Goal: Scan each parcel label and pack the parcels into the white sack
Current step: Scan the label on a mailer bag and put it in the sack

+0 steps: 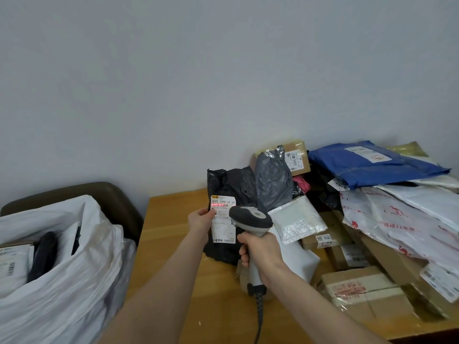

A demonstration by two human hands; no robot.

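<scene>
Head view: on my feed, the left hand (198,220) pinches the edge of a black poly-bag parcel (231,184), holding it upright over the middle of the wooden table (173,244). Its white shipping label (223,224) faces the camera. The right hand (260,247) is wrapped round the grip of a corded grey barcode scanner (250,219), its head just in front of the label. A red scan line lies across the label's upper barcode.

Off the table's left edge stands the white sack (74,269), its mouth open. Inside it I can make out a dark, rounded parcel (43,254) and a flat parcel with a barcoded label (12,264); deeper contents are hidden. A dark chair back (99,192) rises behind the sack.

The table's right half carries the pile of parcels. It includes a blue mailer (372,165), a grey poly bag (273,180), a bubble mailer (295,219), white mailers with red print (397,219), a cardboard box (298,155) by the wall and a taped carton (360,289) nearest me.
</scene>
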